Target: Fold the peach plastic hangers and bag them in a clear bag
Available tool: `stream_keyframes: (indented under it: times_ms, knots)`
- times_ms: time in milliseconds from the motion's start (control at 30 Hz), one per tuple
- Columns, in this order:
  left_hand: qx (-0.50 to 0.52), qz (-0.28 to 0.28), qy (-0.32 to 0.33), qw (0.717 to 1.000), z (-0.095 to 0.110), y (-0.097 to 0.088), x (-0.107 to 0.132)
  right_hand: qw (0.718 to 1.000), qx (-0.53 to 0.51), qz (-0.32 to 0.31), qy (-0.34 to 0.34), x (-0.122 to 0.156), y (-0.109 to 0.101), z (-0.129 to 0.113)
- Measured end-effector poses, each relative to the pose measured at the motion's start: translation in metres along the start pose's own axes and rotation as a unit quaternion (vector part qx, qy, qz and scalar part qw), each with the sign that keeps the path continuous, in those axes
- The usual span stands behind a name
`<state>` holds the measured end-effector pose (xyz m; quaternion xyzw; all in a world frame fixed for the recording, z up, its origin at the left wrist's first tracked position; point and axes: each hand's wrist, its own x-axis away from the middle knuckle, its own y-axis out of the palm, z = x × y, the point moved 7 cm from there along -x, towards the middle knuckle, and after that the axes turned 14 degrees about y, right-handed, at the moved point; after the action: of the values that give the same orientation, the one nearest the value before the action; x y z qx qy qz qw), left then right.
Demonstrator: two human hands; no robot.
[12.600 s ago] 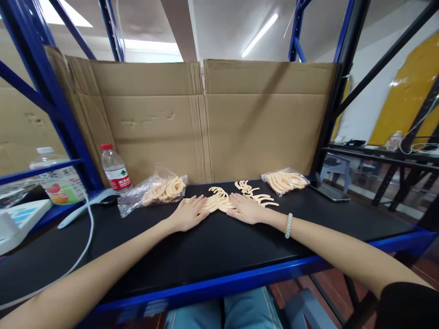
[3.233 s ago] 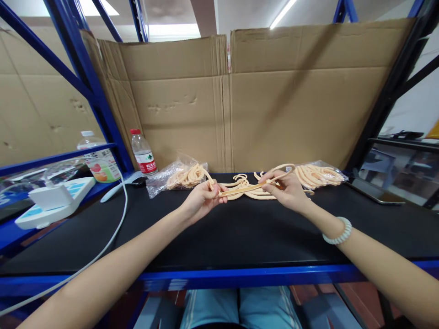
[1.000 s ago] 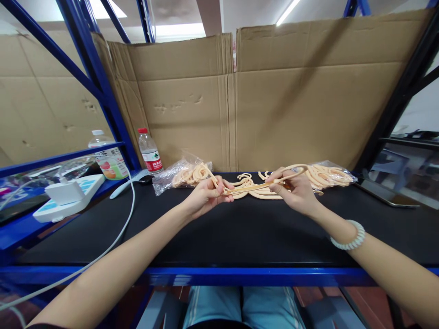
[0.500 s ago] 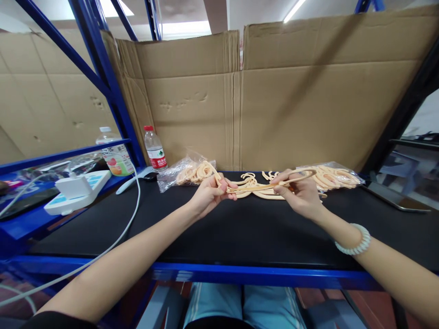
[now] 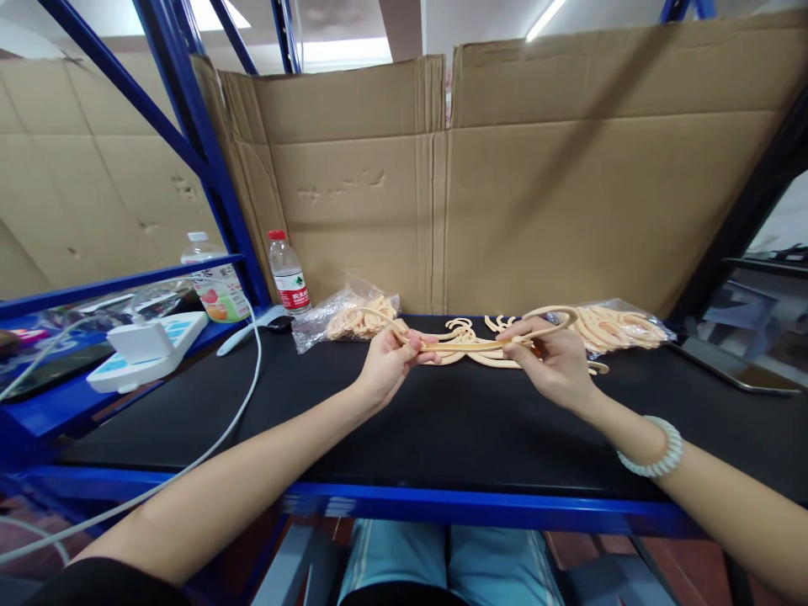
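Pale curved strip [image 5: 473, 346] is held above worktop [image 5: 442, 438], pinched by the fingers of left hand [image 5: 388, 364] and right hand [image 5: 559, 364]. Red label, Chinese-lettered, noted on bottle [image 5: 289, 273]; characters too blurred for certain reading.

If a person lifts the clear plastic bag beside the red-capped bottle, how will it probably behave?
The bag will probably flop, since its film is crumpled. The beige pieces inside may shift, as they lie in a jumbled heap. The bag's shiny surface could feel slippery.
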<state>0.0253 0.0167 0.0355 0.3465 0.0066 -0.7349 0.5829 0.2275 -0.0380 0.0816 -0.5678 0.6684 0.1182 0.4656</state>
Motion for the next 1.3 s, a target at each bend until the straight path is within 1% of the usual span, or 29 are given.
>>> stream_keyframes:
  times_ms: [67, 167, 267, 333, 367, 400, 433, 467, 500, 533, 567, 600, 633, 667, 700, 733, 767, 833, 900, 967, 1033, 1100, 1300]
  knots:
    - [0.001, 0.016, 0.003, 1.000, 0.000, 0.001, 0.001, 0.999, -0.020, -0.006, 0.025, -0.001, 0.002, 0.004]
    - [0.015, 0.026, 0.007, 1.000, 0.002, 0.003, 0.001, 0.994, -0.070, -0.004, 0.084, -0.004, 0.003, 0.014]
    - [0.018, 0.031, -0.004, 0.999, 0.001, 0.003, 0.000, 0.981, -0.131, 0.010, 0.143, -0.007, 0.003, 0.027]
    - [-0.007, 0.035, -0.025, 0.999, -0.002, 0.001, 0.001, 0.970, -0.170, 0.013, 0.176, -0.010, 0.002, 0.035]
    - [-0.034, 0.022, -0.041, 0.998, -0.004, 0.001, 0.002, 0.963, -0.188, 0.012, 0.191, -0.012, 0.002, 0.039]
    - [-0.077, -0.008, -0.054, 0.996, -0.006, 0.003, 0.005, 0.957, -0.204, 0.008, 0.207, -0.015, 0.001, 0.044]
    - [-0.138, -0.057, -0.053, 0.987, -0.006, 0.007, 0.008, 0.950, -0.219, 0.004, 0.223, -0.017, 0.000, 0.048]
    - [-0.213, -0.125, -0.034, 0.968, -0.005, 0.014, 0.013, 0.943, -0.231, -0.001, 0.240, -0.019, -0.001, 0.053]
    - [-0.297, -0.203, 0.017, 0.933, -0.001, 0.024, 0.018, 0.936, -0.239, -0.007, 0.258, -0.021, -0.001, 0.058]
    - [-0.376, -0.279, 0.096, 0.878, 0.005, 0.037, 0.025, 0.930, -0.242, -0.018, 0.277, -0.021, 0.000, 0.062]
    - [-0.434, -0.345, 0.183, 0.812, 0.011, 0.049, 0.034, 0.923, -0.242, -0.032, 0.298, -0.021, 0.003, 0.066]
    - [-0.470, -0.384, 0.264, 0.749, 0.017, 0.059, 0.043, 0.915, -0.242, -0.052, 0.319, -0.020, 0.006, 0.069]
    - [-0.495, -0.399, 0.328, 0.698, 0.022, 0.065, 0.050, 0.905, -0.244, -0.076, 0.340, -0.018, 0.012, 0.071]
    - [-0.514, -0.398, 0.372, 0.662, 0.026, 0.067, 0.053, 0.894, -0.250, -0.104, 0.358, -0.016, 0.018, 0.072]
    - [-0.535, -0.386, 0.392, 0.641, 0.027, 0.066, 0.053, 0.881, -0.258, -0.131, 0.374, -0.013, 0.024, 0.072]
    - [-0.559, -0.370, 0.391, 0.631, 0.027, 0.063, 0.049, 0.870, -0.265, -0.156, 0.386, -0.009, 0.031, 0.071]
    - [-0.584, -0.363, 0.370, 0.625, 0.024, 0.058, 0.044, 0.859, -0.269, -0.177, 0.397, -0.006, 0.036, 0.069]
    - [-0.623, -0.370, 0.295, 0.623, 0.011, 0.047, 0.034, 0.847, -0.261, -0.207, 0.415, 0.000, 0.044, 0.068]
    - [-0.639, -0.395, 0.218, 0.623, -0.002, 0.038, 0.030, 0.848, -0.226, -0.230, 0.421, 0.004, 0.048, 0.069]
    - [-0.646, -0.411, 0.171, 0.620, -0.010, 0.034, 0.030, 0.859, -0.177, -0.251, 0.411, 0.006, 0.048, 0.072]
    - [-0.652, -0.410, 0.156, 0.619, -0.011, 0.033, 0.031, 0.872, -0.132, -0.260, 0.393, 0.006, 0.047, 0.077]
    - [-0.654, -0.407, 0.154, 0.619, -0.010, 0.034, 0.030, 0.885, -0.101, -0.260, 0.374, 0.006, 0.046, 0.082]
    - [-0.654, -0.400, 0.153, 0.623, -0.012, 0.030, 0.026, 0.918, 0.017, -0.238, 0.315, 0.003, 0.047, 0.093]
